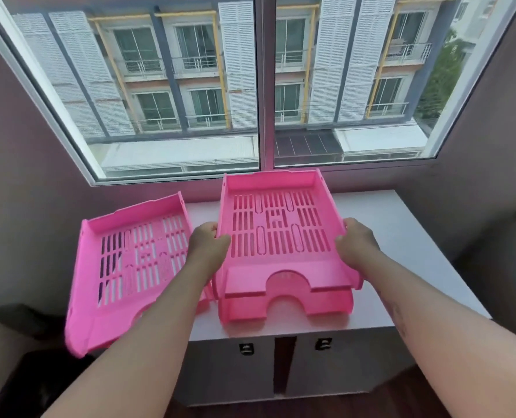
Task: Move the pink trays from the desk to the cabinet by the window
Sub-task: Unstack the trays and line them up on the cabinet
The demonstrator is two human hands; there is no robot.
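A white cabinet [401, 236] stands under the window. On it sits a pink slotted tray [335, 307], and a second pink tray [280, 230] lies stacked on top of it, slightly raised at the front. My left hand [208, 242] grips the upper tray's left wall and my right hand [356, 242] grips its right wall. A third pink tray [130, 267] lies tilted to the left, its right side by the cabinet's left edge and most of it overhanging past that edge. My left forearm crosses over this tray's right corner.
The window [262, 86] and its sill run right behind the trays. Purple walls close in on both sides. The cabinet has two doors with dark handles [246, 349]. Dark furniture [15, 321] sits low on the left, and wooden floor shows at the bottom right.
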